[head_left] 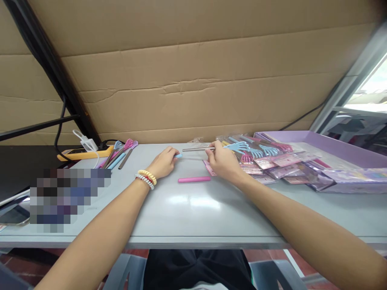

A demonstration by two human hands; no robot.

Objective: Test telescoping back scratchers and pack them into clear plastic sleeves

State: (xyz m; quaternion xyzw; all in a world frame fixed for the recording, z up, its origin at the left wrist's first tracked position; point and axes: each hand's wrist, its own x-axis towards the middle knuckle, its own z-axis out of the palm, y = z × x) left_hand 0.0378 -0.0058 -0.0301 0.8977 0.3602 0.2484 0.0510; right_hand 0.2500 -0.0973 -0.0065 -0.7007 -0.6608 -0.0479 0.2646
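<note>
My right hand is closed around a back scratcher, its thin metal rod pointing left and its light blue hand-shaped head sticking out to the right. Across from the rod's end, my left hand pinches a light blue piece, mostly hidden in the fingers. A small gap separates that piece from the rod. On the table below both hands lies a pink tube, touched by neither. A pink printed card sits partly under my right hand.
Bagged back scratchers and packaged cards are piled at right, beside a lilac box. More back scratchers lie at left near a yellow power strip. A phone rests far left; a cardboard wall stands behind.
</note>
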